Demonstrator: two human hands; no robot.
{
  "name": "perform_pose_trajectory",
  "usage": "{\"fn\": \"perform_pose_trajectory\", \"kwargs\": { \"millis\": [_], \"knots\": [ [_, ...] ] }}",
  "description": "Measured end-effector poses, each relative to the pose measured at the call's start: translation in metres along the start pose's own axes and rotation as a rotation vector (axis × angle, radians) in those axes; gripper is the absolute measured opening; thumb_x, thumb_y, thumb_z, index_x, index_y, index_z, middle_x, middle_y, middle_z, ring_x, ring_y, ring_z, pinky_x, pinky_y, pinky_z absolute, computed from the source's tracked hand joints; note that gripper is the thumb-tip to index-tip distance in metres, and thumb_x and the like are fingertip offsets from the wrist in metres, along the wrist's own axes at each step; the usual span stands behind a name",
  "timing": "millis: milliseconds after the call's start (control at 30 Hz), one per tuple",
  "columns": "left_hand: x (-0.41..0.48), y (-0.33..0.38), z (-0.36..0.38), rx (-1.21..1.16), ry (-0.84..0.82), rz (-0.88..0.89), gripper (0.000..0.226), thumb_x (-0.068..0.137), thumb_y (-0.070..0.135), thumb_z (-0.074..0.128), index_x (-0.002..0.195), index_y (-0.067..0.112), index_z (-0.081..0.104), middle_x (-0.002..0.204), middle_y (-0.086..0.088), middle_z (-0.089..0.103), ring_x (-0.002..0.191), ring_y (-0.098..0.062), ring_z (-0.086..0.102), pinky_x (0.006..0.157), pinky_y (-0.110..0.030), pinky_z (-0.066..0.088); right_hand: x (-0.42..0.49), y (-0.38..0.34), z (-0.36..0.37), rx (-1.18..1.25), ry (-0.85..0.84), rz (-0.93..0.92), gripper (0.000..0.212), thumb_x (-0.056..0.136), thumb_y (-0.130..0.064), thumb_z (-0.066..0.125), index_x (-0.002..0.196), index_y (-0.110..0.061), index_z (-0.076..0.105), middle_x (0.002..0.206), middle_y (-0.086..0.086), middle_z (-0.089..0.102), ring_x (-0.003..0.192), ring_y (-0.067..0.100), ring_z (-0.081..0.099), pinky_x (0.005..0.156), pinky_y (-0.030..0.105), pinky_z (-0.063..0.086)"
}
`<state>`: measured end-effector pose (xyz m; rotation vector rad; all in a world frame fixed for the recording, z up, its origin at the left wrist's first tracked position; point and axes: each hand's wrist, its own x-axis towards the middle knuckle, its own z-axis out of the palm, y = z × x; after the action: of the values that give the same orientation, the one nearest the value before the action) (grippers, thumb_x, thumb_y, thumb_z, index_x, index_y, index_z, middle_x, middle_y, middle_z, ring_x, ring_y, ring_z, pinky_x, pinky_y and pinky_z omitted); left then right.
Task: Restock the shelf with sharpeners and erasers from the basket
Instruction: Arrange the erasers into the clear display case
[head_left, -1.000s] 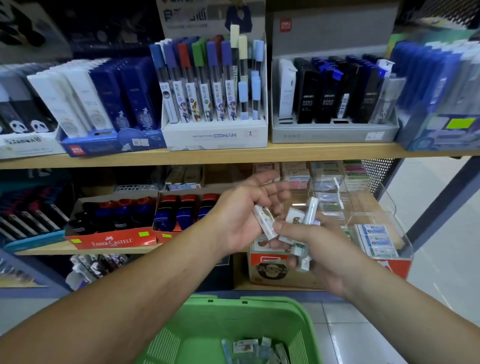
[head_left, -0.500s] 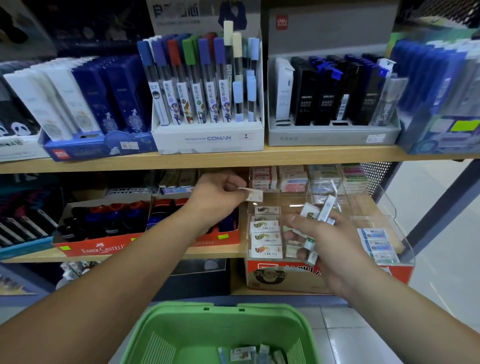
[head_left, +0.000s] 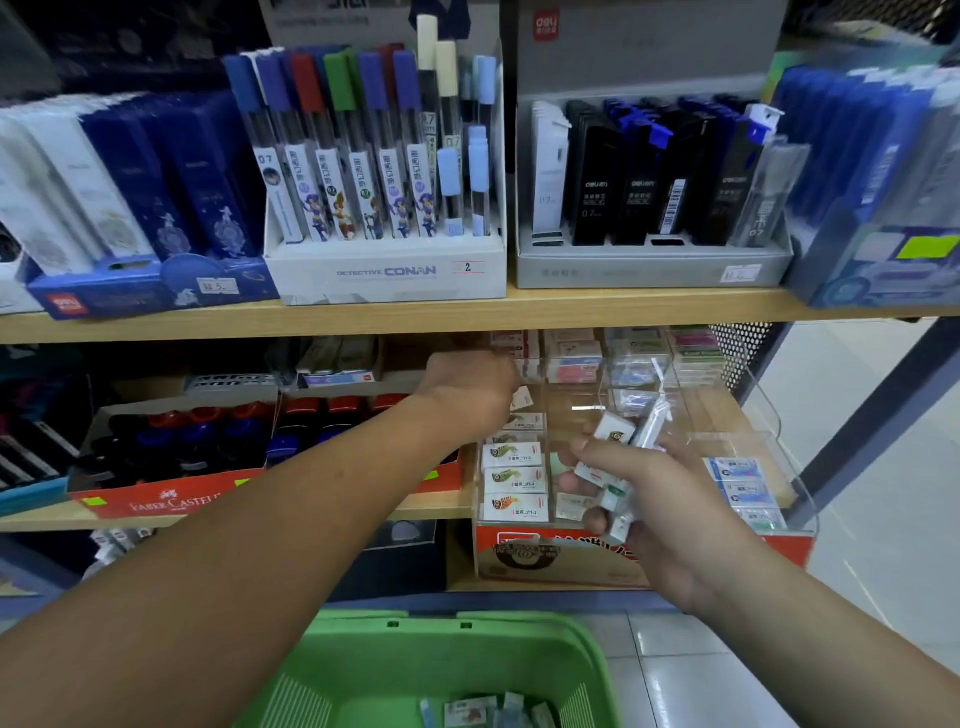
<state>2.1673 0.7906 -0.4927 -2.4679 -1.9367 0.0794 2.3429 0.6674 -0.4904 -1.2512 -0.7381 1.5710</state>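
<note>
My left hand (head_left: 470, 389) reaches under the upper shelf and pinches a small white eraser (head_left: 521, 400) at the back of the left column of the clear display tray (head_left: 748, 436). That column holds a row of white erasers (head_left: 515, 479) with a fish print. My right hand (head_left: 641, 483) hovers over the tray's middle and grips a bunch of small wrapped erasers (head_left: 615, 434). The green basket (head_left: 447, 660) sits below, with several erasers (head_left: 483, 713) left in its bottom.
The upper shelf board (head_left: 467, 312) hangs just above my left hand. It carries boxes of pencil leads (head_left: 374, 171). A red Faber-Castell box (head_left: 171, 457) stands left of the tray. Blue-labelled erasers (head_left: 743, 488) fill the tray's right column. A tiled floor (head_left: 857, 519) lies to the right.
My left hand took one eraser from the bunch in my right hand and carried it up and back into the tray's left column. My right hand stayed over the tray.
</note>
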Motion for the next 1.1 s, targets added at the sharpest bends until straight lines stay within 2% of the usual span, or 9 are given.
{"fn": "perform_pose_trajectory", "kwargs": {
  "millis": [167,333,500,567,667,733,933,1033,1100],
  "knots": [
    [0.001,0.005,0.002,0.08,-0.023,0.004,0.026,0.094,0.006,0.058,0.104,0.027,0.069,0.097,0.002,0.065,0.085,-0.021,0.061,0.062,-0.033,0.047,0.002,-0.001,-0.003,0.047,-0.008,0.032,0.024,0.092,0.0,0.064,0.114,-0.008,0.061,0.088,0.01,0.078,0.083,0.029,0.077,0.045,0.028,0.04],
    [0.005,0.005,-0.002,-0.089,-0.084,-0.071,0.037,0.094,0.008,0.061,0.117,0.034,0.071,0.119,0.004,0.068,0.1,-0.021,0.064,0.081,-0.036,0.059,0.0,-0.002,-0.003,0.022,-0.021,0.017,0.023,0.093,0.001,0.063,0.114,-0.008,0.06,0.085,0.008,0.077,0.08,0.029,0.076,0.045,0.03,0.041],
    [-0.003,-0.001,-0.002,-0.145,0.045,-0.092,0.024,0.098,0.023,0.06,0.109,0.042,0.07,0.111,0.01,0.069,0.094,-0.019,0.063,0.072,-0.031,0.056,-0.001,0.0,-0.003,-0.032,0.0,-0.013,0.026,0.091,0.003,0.068,0.115,-0.006,0.064,0.08,0.005,0.077,0.074,0.027,0.075,0.049,0.031,0.041],
    [-0.009,-0.006,-0.004,-0.217,0.04,-0.069,0.022,0.099,0.027,0.061,0.11,0.043,0.071,0.116,0.012,0.068,0.1,-0.017,0.063,0.078,-0.033,0.057,-0.001,0.0,-0.003,-0.045,0.015,-0.034,0.03,0.09,0.004,0.071,0.115,-0.011,0.065,0.085,0.006,0.079,0.073,0.027,0.075,0.054,0.033,0.041],
    [-0.015,-0.007,-0.007,-0.349,-0.114,0.038,0.032,0.103,0.022,0.056,0.129,0.037,0.067,0.132,0.009,0.065,0.114,-0.016,0.06,0.09,-0.031,0.053,-0.001,0.001,-0.001,-0.064,0.028,-0.056,0.029,0.089,0.003,0.073,0.11,-0.016,0.065,0.085,0.004,0.08,0.072,0.025,0.076,0.059,0.036,0.042],
    [-0.017,-0.006,-0.009,-0.422,-0.183,0.022,0.035,0.105,0.021,0.053,0.135,0.035,0.063,0.136,0.005,0.062,0.117,-0.018,0.058,0.098,-0.036,0.053,0.0,0.002,0.0,-0.064,0.03,-0.054,0.029,0.089,0.003,0.073,0.108,-0.017,0.065,0.083,0.003,0.08,0.072,0.025,0.076,0.059,0.036,0.042],
    [-0.022,-0.009,-0.004,-0.423,-0.109,0.012,0.034,0.105,0.02,0.052,0.133,0.034,0.066,0.142,0.004,0.059,0.123,-0.021,0.057,0.102,-0.038,0.052,-0.001,0.001,0.0,-0.062,0.015,-0.067,0.029,0.088,0.003,0.073,0.106,-0.019,0.065,0.085,0.004,0.08,0.073,0.026,0.076,0.06,0.036,0.042],
    [-0.033,-0.011,-0.011,-0.48,-0.035,0.023,0.027,0.103,0.026,0.056,0.125,0.03,0.071,0.13,0.007,0.067,0.117,-0.016,0.062,0.098,-0.035,0.054,-0.003,0.0,0.003,-0.083,-0.002,-0.075,0.03,0.087,0.002,0.075,0.107,-0.018,0.064,0.081,0.003,0.079,0.072,0.025,0.074,0.06,0.036,0.042],
    [-0.043,-0.007,-0.017,-0.655,0.044,0.03,0.021,0.101,0.033,0.061,0.115,0.027,0.075,0.112,0.01,0.071,0.099,-0.005,0.066,0.084,-0.027,0.056,-0.004,-0.001,0.005,-0.099,-0.002,-0.08,0.031,0.086,0.002,0.077,0.108,-0.017,0.065,0.08,0.004,0.079,0.071,0.024,0.072,0.059,0.035,0.043]
  ]
}}
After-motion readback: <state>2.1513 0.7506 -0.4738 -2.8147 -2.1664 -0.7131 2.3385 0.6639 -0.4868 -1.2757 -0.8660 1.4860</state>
